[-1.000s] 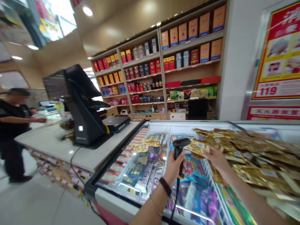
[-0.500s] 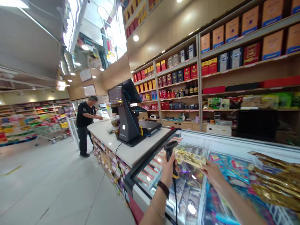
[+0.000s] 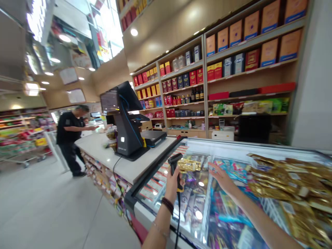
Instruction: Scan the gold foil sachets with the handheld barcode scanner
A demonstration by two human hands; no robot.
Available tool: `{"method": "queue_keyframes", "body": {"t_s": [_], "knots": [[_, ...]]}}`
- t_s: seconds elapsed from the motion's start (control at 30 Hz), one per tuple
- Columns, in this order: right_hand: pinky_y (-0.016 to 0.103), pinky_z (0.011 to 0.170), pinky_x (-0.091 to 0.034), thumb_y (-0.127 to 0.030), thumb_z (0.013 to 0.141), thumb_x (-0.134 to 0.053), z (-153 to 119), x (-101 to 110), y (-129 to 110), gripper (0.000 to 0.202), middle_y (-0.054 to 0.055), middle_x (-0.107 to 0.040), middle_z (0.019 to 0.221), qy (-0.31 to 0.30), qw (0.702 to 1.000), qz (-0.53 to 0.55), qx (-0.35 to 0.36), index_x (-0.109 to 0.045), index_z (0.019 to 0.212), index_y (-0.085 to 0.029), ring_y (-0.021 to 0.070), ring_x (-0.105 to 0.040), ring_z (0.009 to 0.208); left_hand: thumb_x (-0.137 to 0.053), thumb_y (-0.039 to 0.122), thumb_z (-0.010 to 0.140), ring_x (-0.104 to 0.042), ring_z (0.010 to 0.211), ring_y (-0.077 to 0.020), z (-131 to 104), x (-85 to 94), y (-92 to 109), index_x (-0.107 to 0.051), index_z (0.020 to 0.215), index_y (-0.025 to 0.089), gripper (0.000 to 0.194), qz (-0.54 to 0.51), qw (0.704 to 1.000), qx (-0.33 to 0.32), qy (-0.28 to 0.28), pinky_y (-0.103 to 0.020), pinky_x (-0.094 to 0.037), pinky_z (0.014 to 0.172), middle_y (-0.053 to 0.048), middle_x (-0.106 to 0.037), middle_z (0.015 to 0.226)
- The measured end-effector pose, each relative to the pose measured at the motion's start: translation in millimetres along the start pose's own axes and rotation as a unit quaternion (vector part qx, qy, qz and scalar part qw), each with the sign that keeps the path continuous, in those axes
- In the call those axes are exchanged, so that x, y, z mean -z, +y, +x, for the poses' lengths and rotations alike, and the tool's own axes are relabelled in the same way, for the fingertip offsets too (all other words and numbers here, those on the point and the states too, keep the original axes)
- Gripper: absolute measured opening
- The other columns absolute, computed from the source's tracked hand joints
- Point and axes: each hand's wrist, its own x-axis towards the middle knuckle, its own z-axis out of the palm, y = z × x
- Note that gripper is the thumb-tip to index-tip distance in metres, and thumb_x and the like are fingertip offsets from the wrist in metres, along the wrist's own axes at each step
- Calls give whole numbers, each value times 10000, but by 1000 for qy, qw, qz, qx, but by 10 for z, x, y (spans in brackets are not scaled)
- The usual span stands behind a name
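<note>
My left hand (image 3: 172, 181) is wrapped around the handle of a black barcode scanner (image 3: 175, 159), whose cable hangs down past my wrist. A shiny gold packet (image 3: 190, 165) is just beyond the scanner head, over the freezer's glass top; whether my left fingers touch it I cannot tell. To the right of that packet, my right hand (image 3: 220, 176) is empty with its fingers apart. Several gold packets (image 3: 293, 176) lie heaped on the glass at the right.
Under the glass of the chest freezer (image 3: 207, 141) are colourful wrapped goods. A checkout terminal (image 3: 124, 124) and a flat black scale (image 3: 154, 138) stand on the white counter (image 3: 95, 148). A person in black (image 3: 71, 135) stands at its far end. Stocked shelves (image 3: 204, 90) line the back wall.
My right hand has let go of the gold packet and drawn away from it, its fingers opening. My left hand still grips the barcode scanner. The view has swung right.
</note>
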Motion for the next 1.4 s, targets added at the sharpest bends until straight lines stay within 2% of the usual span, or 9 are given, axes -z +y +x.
{"method": "queue_keyframes", "body": {"t_s": [0.17,0.3,0.43,0.63,0.77,0.93,1.07,1.17,1.4], "knots": [[553,1133,-521,-745,810,-607,-218,1171,-40,615,144,-767,1352,90,989,-116,-2,-785,1159,-270,372,-666,1323,-909,738,588,-429,401,-45,-27,-305,29,-496,889,227,722,-12,999,6,-38,-184,-358,423,117,-519,581],[538,1044,-571,-581,871,-592,-471,2115,-154,522,179,-753,1350,171,956,-234,-39,-754,1218,-226,370,-702,1229,-922,712,604,-444,415,-45,-92,-651,7,-500,876,223,701,-20,997,18,-75,-169,-325,408,106,-532,601],[573,1065,-530,-542,891,-614,-757,2589,-234,484,210,-788,1206,207,906,-357,-101,-775,1162,-175,403,-719,1143,-935,706,578,-440,408,-45,-186,-1073,-90,-521,891,224,708,-36,991,36,-121,-180,-357,416,110,-524,594],[598,1073,-471,-663,877,-697,-843,2314,-234,605,256,-721,1286,182,838,-482,-180,-783,1193,-154,470,-624,1283,-904,731,612,-428,396,-43,-390,-1679,-386,-522,910,229,699,-39,981,53,-184,-205,-414,451,116,-521,584],[597,1055,-452,-606,866,-760,-742,2126,-251,575,230,-689,1338,171,812,-515,-213,-744,1253,-182,450,-587,1323,-873,780,619,-443,404,-49,-579,-1876,-604,-513,915,231,720,-24,971,89,-222,-202,-397,443,113,-523,592],[550,1032,-471,-511,857,-788,-653,2160,-239,454,208,-703,1332,149,804,-520,-247,-754,1188,-202,416,-620,1291,-850,815,621,-416,392,-46,-719,-1899,-795,-500,911,234,738,1,961,113,-253,-204,-385,434,118,-499,576],[572,1052,-467,-657,872,-719,-571,2189,-198,699,257,-647,1444,138,802,-521,-256,-681,1374,-172,442,-587,1353,-835,818,646,-433,404,-61,-739,-1868,-875,-499,942,236,734,19,957,107,-268,-226,-426,451,115,-496,588],[612,1050,-463,-739,895,-639,-488,2175,-180,735,274,-647,1443,128,803,-522,-260,-701,1357,-170,464,-587,1352,-820,811,676,-436,410,-67,-741,-1850,-891,-499,972,241,719,34,958,106,-264,-228,-425,460,118,-488,587],[563,1055,-496,-620,771,-833,-340,2134,-180,616,262,-675,1414,114,811,-501,-280,-777,1189,-171,453,-615,1344,-815,802,691,-416,401,-63,-760,-1811,-827,-499,953,242,694,48,961,83,-260,-225,-376,445,115,-482,579]]}}
